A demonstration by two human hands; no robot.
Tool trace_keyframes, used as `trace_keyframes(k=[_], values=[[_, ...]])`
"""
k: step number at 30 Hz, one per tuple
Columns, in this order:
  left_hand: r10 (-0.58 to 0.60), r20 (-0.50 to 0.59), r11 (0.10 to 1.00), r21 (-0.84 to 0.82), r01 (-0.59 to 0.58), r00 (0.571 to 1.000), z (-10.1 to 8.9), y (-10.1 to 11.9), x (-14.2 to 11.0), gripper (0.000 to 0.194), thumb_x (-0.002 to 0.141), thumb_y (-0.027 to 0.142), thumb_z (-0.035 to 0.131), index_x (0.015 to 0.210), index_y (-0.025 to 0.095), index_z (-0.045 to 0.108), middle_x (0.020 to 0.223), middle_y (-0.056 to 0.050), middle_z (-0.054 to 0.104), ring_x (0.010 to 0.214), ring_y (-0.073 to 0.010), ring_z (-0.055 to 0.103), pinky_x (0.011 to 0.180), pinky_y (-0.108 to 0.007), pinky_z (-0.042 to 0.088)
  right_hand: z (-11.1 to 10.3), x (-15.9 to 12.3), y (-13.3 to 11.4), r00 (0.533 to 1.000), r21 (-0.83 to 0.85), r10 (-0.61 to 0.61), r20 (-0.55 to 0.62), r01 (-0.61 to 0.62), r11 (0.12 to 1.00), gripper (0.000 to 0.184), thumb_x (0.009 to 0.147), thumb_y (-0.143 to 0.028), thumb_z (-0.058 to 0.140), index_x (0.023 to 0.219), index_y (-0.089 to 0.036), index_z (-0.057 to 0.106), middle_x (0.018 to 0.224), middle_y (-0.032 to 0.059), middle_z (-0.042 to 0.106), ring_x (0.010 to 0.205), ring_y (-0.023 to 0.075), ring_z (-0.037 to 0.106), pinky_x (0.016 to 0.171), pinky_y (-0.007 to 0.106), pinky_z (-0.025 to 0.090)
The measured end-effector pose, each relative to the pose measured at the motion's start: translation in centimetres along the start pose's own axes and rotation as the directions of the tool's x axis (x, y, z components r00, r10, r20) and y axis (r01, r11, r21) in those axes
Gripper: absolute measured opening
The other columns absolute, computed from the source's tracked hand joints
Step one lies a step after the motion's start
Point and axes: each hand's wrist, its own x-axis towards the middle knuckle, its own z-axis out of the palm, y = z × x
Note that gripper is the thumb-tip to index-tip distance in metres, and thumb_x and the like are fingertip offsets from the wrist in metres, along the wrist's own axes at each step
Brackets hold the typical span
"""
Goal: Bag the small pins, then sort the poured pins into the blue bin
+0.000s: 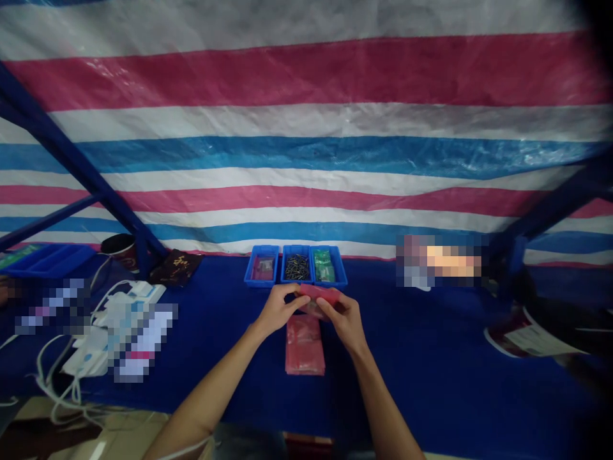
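Between my two hands is a small pink plastic bag, pinched at its left side by my left hand and at its right side by my right hand. Just below it, a stack of pink plastic bags lies on the blue table. Beyond my fingers stand three small blue trays in a row. The left tray holds a pink packet, the middle tray holds dark screws, and the right tray has green packets in it.
White power strips with tangled cables lie at the left. A dark packet, a cup and a blue divided tray stand farther back. At the right is a dark red tub. Striped sheeting hangs behind the blue table.
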Motion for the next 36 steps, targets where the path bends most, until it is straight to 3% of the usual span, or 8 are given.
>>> trace_keyframes(k=[6,12,20,26,32,36], values=[[0.036,-0.070,0.999,0.038,-0.034,0.997,0.2,-1.1,-0.4,0.029,0.088,0.043,0.065,0.088,0.014,0.072,0.081,-0.005,0.069,0.075,-0.0185,0.059,0.074,-0.028,0.046,0.9,-0.2,0.0,0.999,0.033,-0.001,-0.041,0.002,0.999,0.028,0.085,-0.044,0.071,0.099,-0.021,0.078,0.100,0.0079,0.076,0.094,0.0302,0.069,0.082,0.040,0.056],[-0.011,-0.165,0.998,0.066,0.023,0.986,1.1,-2.4,-1.6,0.037,0.092,0.047,0.056,0.072,0.015,0.062,0.068,-0.001,0.059,0.066,-0.0148,0.051,0.067,-0.026,0.042,1.4,-0.3,-0.2,1.000,0.005,-0.003,-0.026,0.003,1.000,0.028,0.086,-0.043,0.071,0.100,-0.020,0.077,0.097,0.0062,0.075,0.090,0.0271,0.068,0.082,0.036,0.053],[0.021,-0.157,0.995,0.102,-0.005,0.987,0.9,-2.5,-2.6,0.038,0.093,0.045,0.053,0.069,0.016,0.057,0.066,0.001,0.055,0.064,-0.0139,0.049,0.067,-0.025,0.040,1.6,-0.2,0.6,0.994,0.081,0.101,-0.034,-0.098,0.992,0.034,0.081,-0.050,0.074,0.076,-0.016,0.071,0.069,0.0018,0.067,0.061,0.0173,0.058,0.059,0.027,0.048],[0.004,-0.213,0.997,0.076,0.013,0.977,1.0,-2.6,-2.7,0.041,0.095,0.045,0.050,0.066,0.017,0.053,0.063,0.002,0.049,0.061,-0.0126,0.046,0.063,-0.024,0.037,1.8,-0.2,0.8,0.993,0.081,0.103,0.050,-0.107,0.991,0.035,0.082,-0.050,0.072,0.085,-0.016,0.074,0.076,0.0024,0.069,0.065,0.0179,0.060,0.062,0.028,0.049],[0.025,-0.182,0.995,0.101,-0.007,0.983,1.1,-2.8,-2.7,0.037,0.094,0.044,0.052,0.069,0.017,0.054,0.063,0.002,0.048,0.062,-0.0127,0.045,0.063,-0.025,0.036,1.8,-0.2,1.1,0.998,0.057,0.067,-0.007,-0.066,0.996,0.032,0.084,-0.047,0.070,0.082,-0.015,0.072,0.076,0.0034,0.069,0.065,0.0183,0.059,0.064,0.028,0.048],[0.028,-0.204,0.993,0.114,-0.005,0.979,1.1,-2.9,-2.6,0.040,0.095,0.042,0.051,0.064,0.017,0.049,0.062,0.003,0.044,0.061,-0.0119,0.042,0.062,-0.024,0.034,2.0,-0.3,0.7,0.998,0.031,0.058,0.017,-0.058,0.998,0.032,0.086,-0.047,0.068,0.085,-0.016,0.072,0.079,0.0034,0.070,0.069,0.0191,0.060,0.066,0.028,0.049]])
